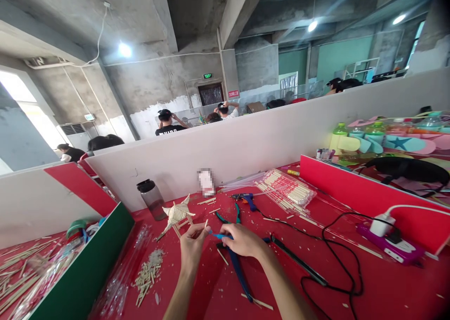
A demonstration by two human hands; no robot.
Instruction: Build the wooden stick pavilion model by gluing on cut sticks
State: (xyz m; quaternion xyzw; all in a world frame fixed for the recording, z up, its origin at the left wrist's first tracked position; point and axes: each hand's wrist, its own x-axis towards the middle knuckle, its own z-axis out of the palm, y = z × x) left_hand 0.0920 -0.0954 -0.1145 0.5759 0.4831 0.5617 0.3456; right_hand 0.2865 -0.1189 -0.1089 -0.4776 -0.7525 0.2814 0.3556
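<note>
My left hand pinches a short wooden stick upright between thumb and fingertips. Just to its right, my right hand is closed on a slim blue tool, its tip close to the left fingers; its exact kind is too small to make out. A little pavilion model built of sticks stands beyond my left hand. Beneath and around my right hand lie tools with teal handles and dark blue handles, partly covered by the hand. Farther back rests a blue glue gun.
A dark bottle stands at the back left. Stick offcuts are heaped left, bagged sticks lie back right. A black cord loops near a purple power strip. Green and red dividers flank the red table.
</note>
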